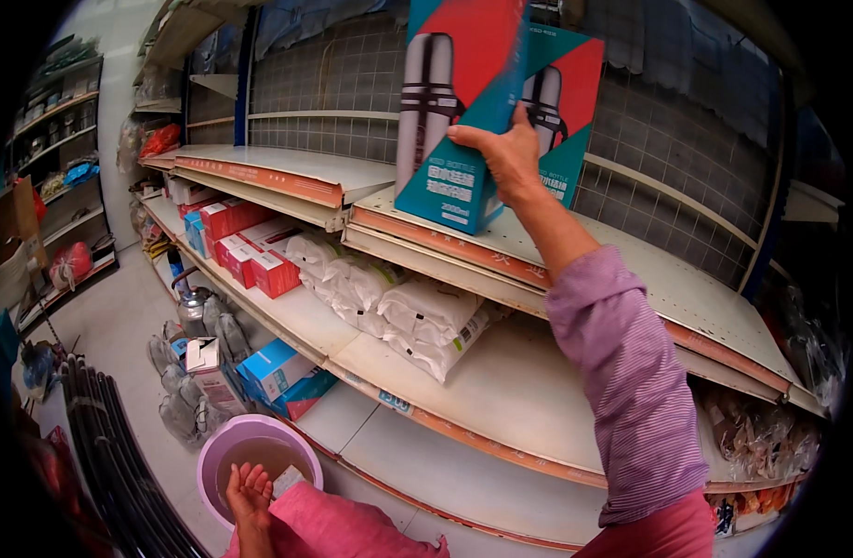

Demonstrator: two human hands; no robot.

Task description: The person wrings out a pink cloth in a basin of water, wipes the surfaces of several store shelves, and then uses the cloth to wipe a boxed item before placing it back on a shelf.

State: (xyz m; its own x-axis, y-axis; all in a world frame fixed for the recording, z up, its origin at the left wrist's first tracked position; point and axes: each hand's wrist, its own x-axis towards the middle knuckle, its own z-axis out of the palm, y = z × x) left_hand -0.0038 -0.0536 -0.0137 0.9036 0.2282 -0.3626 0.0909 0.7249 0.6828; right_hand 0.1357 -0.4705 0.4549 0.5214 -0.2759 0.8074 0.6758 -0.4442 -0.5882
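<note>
My right hand [508,156] reaches up to the upper shelf and grips a tall teal and red bottle box [449,177]. Its thumb lies across the front, and the fingers are at the box's right side. Close behind and to the right stands a second box [575,93] of the same colours, partly covered by my hand and the first box. Both show a picture of a grey bottle with dark straps. At the lower left my left hand [250,490] is open and holds nothing, its fingers loosely curved, over a purple basin [208,465].
White plastic packages [426,321] and red boxes [264,270] fill part of the middle shelf [510,381]. A blue box [277,367], a metal kettle [194,307] and bagged grey items [180,400] stand lower left. Black pipes [115,456] lie along the floor.
</note>
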